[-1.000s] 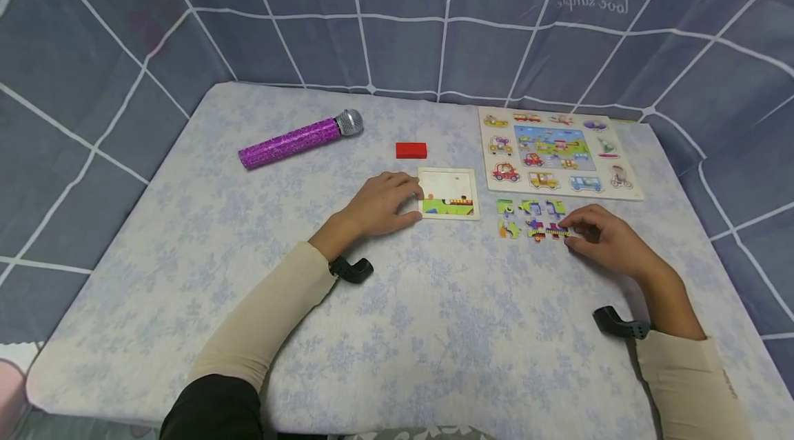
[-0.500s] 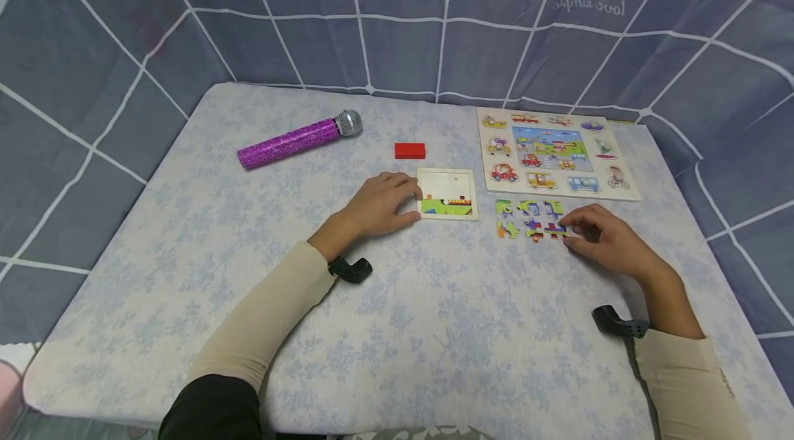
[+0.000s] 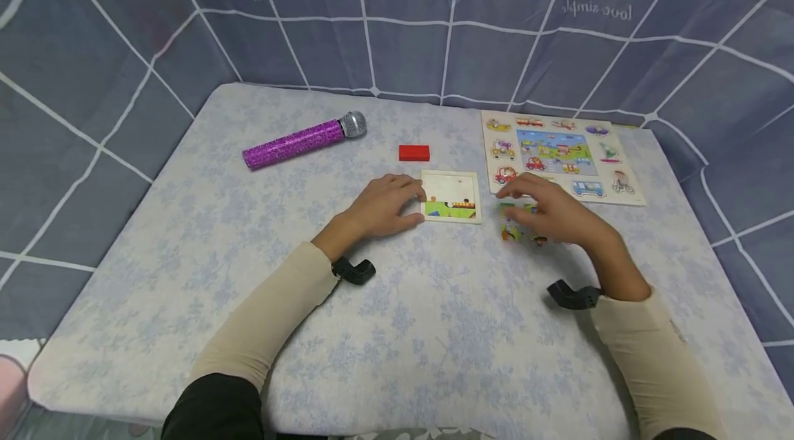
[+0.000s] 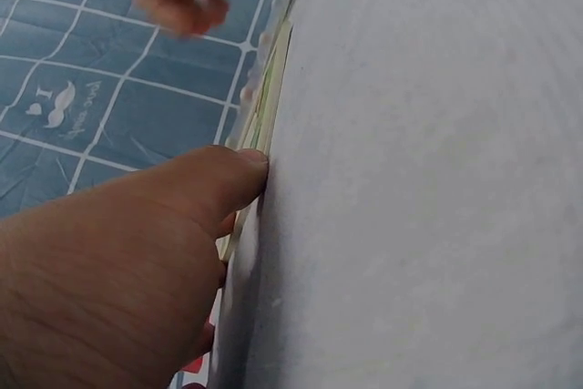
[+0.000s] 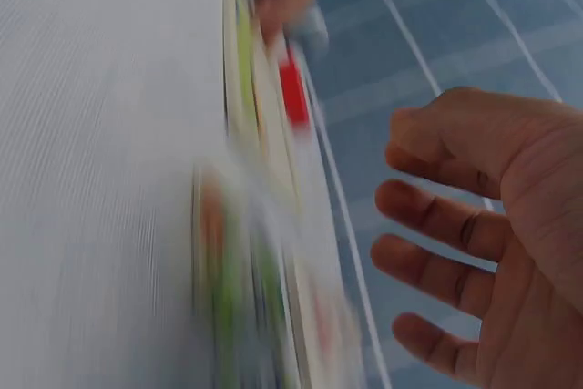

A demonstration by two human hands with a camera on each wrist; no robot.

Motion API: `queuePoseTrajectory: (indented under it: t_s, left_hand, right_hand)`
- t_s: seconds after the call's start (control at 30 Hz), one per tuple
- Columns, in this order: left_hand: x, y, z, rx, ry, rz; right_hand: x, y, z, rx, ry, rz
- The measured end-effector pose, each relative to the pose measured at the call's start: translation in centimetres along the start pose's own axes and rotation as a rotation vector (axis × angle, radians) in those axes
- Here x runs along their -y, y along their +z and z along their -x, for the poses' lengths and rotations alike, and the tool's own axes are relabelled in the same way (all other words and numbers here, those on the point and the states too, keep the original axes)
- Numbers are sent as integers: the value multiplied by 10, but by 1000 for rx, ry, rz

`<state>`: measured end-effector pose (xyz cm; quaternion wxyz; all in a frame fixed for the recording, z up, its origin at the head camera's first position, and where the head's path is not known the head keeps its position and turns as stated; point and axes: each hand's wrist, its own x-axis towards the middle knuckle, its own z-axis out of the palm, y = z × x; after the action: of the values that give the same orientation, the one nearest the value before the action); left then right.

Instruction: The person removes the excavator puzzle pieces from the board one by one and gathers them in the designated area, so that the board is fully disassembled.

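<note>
My left hand point(image 3: 386, 205) holds the left edge of a small wooden puzzle tray point(image 3: 451, 178), which lies flat with a partly filled picture. Its thumb touches the tray's near corner in the left wrist view. Over several loose puzzle pieces point(image 3: 510, 232), right of the tray, hovers my right hand point(image 3: 555, 212). In the head view a gap shows between its thumb and index finger, and nothing is visible in it. The right wrist view shows its bent fingers point(image 5: 437, 266) spread apart. Part of the pieces is hidden beneath this hand.
A larger wooden vehicle puzzle board point(image 3: 620, 193) lies behind the loose pieces, close to the right hand. Beyond the tray is a red block point(image 3: 413, 153). A glittery purple microphone point(image 3: 298, 143) lies at the back left. The cloth-covered table point(image 3: 397, 343) meets a curtain point(image 3: 409, 54) behind.
My right hand has left the piece at the right end of the loose pieces and moved left and up over them towards the tray. The left hand stays on the tray.
</note>
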<state>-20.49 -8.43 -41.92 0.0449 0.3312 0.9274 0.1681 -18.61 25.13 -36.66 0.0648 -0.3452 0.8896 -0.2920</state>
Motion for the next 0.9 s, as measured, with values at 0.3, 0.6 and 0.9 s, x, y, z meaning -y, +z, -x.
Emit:
queuePoseTrajectory:
  t_s: [0.3, 0.6, 0.9]
  left_hand:
    - [1, 0, 3, -14, 7, 15]
    - [0, -4, 1, -44, 46, -7]
    - [0, -1, 1, -26, 30, 1]
  right_hand:
    - [52, 41, -104, 284, 55, 308]
    - [41, 47, -110, 334, 161, 26]
    - [30, 50, -109, 310, 113, -46]
